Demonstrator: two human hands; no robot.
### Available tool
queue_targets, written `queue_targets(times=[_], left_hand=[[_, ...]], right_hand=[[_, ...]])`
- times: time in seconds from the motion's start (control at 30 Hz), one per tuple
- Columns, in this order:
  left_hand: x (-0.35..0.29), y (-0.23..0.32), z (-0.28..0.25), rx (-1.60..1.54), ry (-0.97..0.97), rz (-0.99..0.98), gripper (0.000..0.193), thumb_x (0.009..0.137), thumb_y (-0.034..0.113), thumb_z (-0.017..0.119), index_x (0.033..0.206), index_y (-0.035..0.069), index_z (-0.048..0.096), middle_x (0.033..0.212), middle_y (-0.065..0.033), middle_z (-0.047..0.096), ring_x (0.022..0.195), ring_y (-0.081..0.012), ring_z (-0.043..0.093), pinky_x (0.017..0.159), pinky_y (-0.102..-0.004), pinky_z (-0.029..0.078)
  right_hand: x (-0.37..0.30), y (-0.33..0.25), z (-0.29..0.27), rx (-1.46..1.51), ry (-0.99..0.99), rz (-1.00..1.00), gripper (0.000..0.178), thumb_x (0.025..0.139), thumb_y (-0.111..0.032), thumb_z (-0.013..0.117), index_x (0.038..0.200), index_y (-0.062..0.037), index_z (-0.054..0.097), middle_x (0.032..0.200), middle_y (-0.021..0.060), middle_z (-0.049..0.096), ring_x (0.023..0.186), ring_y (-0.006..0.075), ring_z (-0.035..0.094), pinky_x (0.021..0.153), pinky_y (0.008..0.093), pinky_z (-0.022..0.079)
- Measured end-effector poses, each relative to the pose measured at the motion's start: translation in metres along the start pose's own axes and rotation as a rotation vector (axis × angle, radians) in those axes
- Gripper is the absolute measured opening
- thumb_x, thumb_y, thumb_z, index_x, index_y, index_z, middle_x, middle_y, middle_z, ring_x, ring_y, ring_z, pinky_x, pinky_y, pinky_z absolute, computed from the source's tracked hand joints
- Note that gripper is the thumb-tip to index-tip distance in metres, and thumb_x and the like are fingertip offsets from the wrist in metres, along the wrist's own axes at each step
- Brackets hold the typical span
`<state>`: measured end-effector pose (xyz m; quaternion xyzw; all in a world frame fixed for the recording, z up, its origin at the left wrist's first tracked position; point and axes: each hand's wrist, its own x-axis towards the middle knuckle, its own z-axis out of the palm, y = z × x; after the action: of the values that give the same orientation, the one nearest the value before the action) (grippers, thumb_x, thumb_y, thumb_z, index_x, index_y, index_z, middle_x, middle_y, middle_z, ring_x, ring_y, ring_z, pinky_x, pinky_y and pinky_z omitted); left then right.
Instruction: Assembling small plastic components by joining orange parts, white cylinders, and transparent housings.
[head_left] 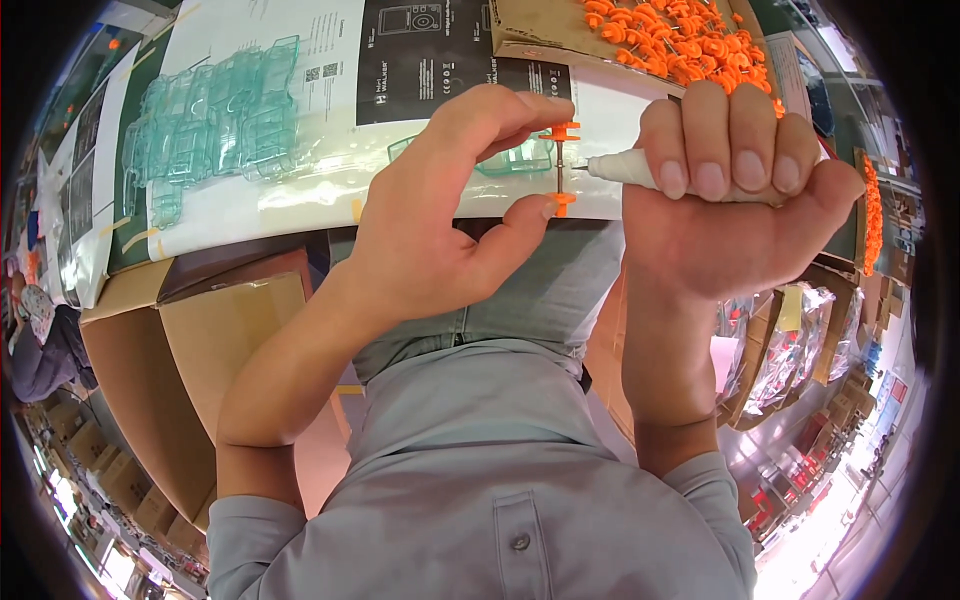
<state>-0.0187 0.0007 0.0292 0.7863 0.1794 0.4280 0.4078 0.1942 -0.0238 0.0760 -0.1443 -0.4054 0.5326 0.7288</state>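
Observation:
Between the thumb and fingers of my left hand (440,195) is a small wheel axle (561,168), a thin metal rod with an orange plastic wheel at each end. My right hand (735,195) is wrapped round a white glue bottle (628,168) with a narrow tip. That tip points left at the middle of the rod, very close to it; whether they touch I cannot tell. Behind my left hand, a clear green plastic part (515,158) lies on the table, partly hidden. At the left sits a cluster of similar clear green plastic parts (215,115).
A cardboard tray (540,50) of many orange wheels (690,45) stands at the far right. Printed sheets (420,60) cover the table (330,190). An open cardboard box (240,330) is below the table edge at left; boxes of bagged items (785,340) stand at right.

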Motion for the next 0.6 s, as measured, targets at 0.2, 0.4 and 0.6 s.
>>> queue_targets(times=[0.2, 0.4, 0.6], left_hand=[[-0.0023, -0.0013, 0.0000, -0.002, 0.005, -0.004, 0.067, 0.086, -0.014, 0.068, 0.144, -0.001, 0.037, 0.139, -0.0245, 0.057, 0.133, -0.0342, 0.059, 0.113, -0.0447, 0.048], [-0.0026, -0.0009, -0.0011, 0.004, -0.022, -0.006, 0.067, 0.086, -0.013, 0.068, 0.144, -0.001, 0.036, 0.139, -0.0245, 0.057, 0.133, -0.0344, 0.059, 0.113, -0.0456, 0.048], [-0.0065, 0.0037, 0.0026, -0.098, 0.010, -0.035, 0.069, 0.086, -0.011, 0.069, 0.145, 0.000, 0.035, 0.139, -0.0248, 0.057, 0.132, -0.0346, 0.059, 0.114, -0.0465, 0.047]], right_hand=[[-0.0028, 0.0056, 0.0024, 0.013, 0.029, 0.085, 0.046, 0.105, -0.044, 0.041, 0.076, -0.0166, 0.063, 0.073, -0.0029, 0.059, 0.064, 0.0143, 0.052, 0.056, 0.0315, 0.044], [-0.0021, 0.0010, 0.0042, 0.006, 0.043, 0.077, 0.046, 0.104, -0.042, 0.042, 0.072, -0.0168, 0.063, 0.072, -0.0026, 0.060, 0.062, 0.0144, 0.052, 0.054, 0.0312, 0.044], [0.0001, 0.0049, 0.0044, -0.058, 0.077, -0.064, 0.046, 0.102, -0.040, 0.043, 0.068, -0.0173, 0.063, 0.069, -0.0027, 0.059, 0.060, 0.0147, 0.052, 0.053, 0.0314, 0.044]])
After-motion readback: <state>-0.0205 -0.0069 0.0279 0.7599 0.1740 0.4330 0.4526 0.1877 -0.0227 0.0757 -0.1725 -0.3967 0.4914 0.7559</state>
